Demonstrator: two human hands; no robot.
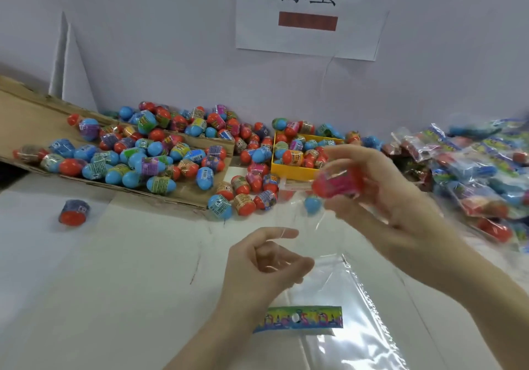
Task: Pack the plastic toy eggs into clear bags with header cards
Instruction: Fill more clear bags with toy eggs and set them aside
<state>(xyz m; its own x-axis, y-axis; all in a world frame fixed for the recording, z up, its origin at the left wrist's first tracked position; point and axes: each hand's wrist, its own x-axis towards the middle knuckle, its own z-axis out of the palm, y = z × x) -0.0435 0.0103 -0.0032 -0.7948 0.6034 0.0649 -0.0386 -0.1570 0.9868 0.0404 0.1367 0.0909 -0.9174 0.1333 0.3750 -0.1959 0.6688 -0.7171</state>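
My right hand (383, 195) grips a red toy egg with a pink wrapper (336, 183), held in the air and blurred. Just below it a blue egg (312, 204) shows through the clear bag (289, 226). My left hand (266, 266) pinches the clear bag's edge between thumb and fingers. A stack of flat clear bags (357, 298) with a colourful header card (299, 318) lies on the table under my hands. Several loose red and blue eggs (148, 152) are heaped behind.
A flattened cardboard box (25, 112) holds many eggs at the left. A yellow tray (297, 172) with eggs stands in the middle back. Packed bags (469, 169) pile up at the right. One lone egg (73, 213) lies at the left. A paper sign (309, 12) hangs on the wall.
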